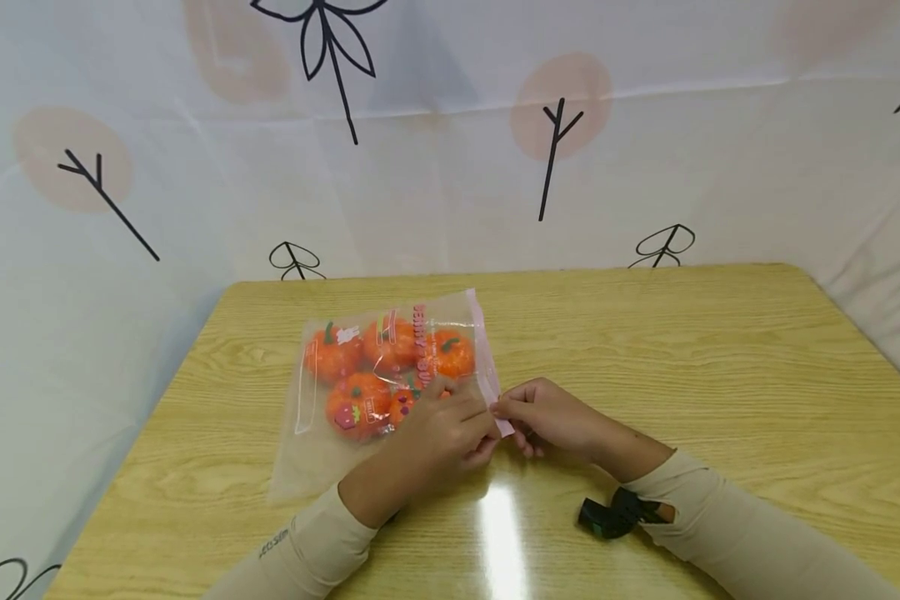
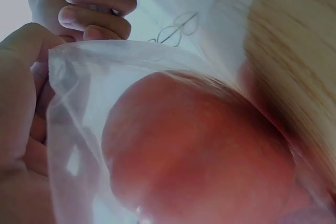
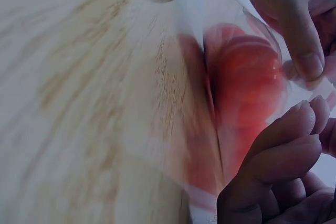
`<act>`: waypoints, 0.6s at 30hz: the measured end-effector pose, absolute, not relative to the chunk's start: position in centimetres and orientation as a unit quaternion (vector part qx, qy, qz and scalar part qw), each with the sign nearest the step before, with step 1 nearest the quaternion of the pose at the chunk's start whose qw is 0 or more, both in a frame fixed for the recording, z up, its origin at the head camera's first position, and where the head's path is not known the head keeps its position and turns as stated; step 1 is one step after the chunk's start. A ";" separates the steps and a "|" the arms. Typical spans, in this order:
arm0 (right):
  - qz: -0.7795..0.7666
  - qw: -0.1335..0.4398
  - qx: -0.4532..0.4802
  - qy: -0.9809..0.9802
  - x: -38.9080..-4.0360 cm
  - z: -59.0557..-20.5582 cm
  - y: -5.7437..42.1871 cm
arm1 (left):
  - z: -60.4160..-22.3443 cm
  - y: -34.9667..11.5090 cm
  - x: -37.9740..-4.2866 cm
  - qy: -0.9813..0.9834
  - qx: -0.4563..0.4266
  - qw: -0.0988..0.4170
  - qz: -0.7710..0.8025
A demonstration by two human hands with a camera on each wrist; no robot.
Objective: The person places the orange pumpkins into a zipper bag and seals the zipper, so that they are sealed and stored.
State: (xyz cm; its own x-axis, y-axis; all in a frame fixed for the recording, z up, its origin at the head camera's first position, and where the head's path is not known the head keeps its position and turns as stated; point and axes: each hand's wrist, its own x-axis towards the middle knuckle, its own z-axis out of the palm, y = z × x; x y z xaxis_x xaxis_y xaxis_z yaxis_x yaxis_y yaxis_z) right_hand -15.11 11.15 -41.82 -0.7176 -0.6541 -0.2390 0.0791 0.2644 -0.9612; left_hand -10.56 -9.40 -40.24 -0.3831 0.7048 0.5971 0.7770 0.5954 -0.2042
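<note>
A clear zip bag [image 1: 315,462] with pink print and a pink top strip lies on the table, its strip to the right. Several small orange pumpkins [image 1: 356,406] are inside it. Near the strip's lower end, my left hand [image 1: 450,425] pinches the bag's edge, lying partly over the bag. Just to the right, my right hand [image 1: 551,417] pinches the pink strip between thumb and forefinger. In the left wrist view one pumpkin [image 2: 194,145] shows close through the plastic. The right wrist view shows the left thumb [image 3: 307,61] on the bag's edge.
The wooden table [image 1: 682,350] extends around the bag on all sides. A white patterned cloth [image 1: 435,192] hangs behind it. A black strap [image 1: 618,512] is on the right wrist, by the beige sleeve [image 1: 750,525].
</note>
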 end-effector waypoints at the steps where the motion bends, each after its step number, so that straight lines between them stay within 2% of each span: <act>1: -0.572 0.317 -0.196 0.730 -15.2 -41.9 11.2 | -40.2 -9.4 -10.5 -0.829 -0.447 0.331 -0.053; 10: -0.568 0.302 -0.184 0.743 -15.3 -41.9 11.2 | -40.2 -9.3 -10.6 -0.820 -0.462 0.332 -0.065; 18: -0.571 0.305 -0.170 0.743 -15.4 -41.8 11.1 | -40.2 -9.4 -10.8 -0.800 -0.481 0.353 -0.067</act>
State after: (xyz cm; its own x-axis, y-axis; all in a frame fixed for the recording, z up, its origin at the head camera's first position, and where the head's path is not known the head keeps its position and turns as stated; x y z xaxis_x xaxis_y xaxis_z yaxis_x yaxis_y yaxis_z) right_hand -15.38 11.07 -41.85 -0.7559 -0.6011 -0.2592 0.0966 0.2892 -0.9524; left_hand -10.81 -9.37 -40.24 -0.2879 0.7229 0.6281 0.8169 0.5276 -0.2328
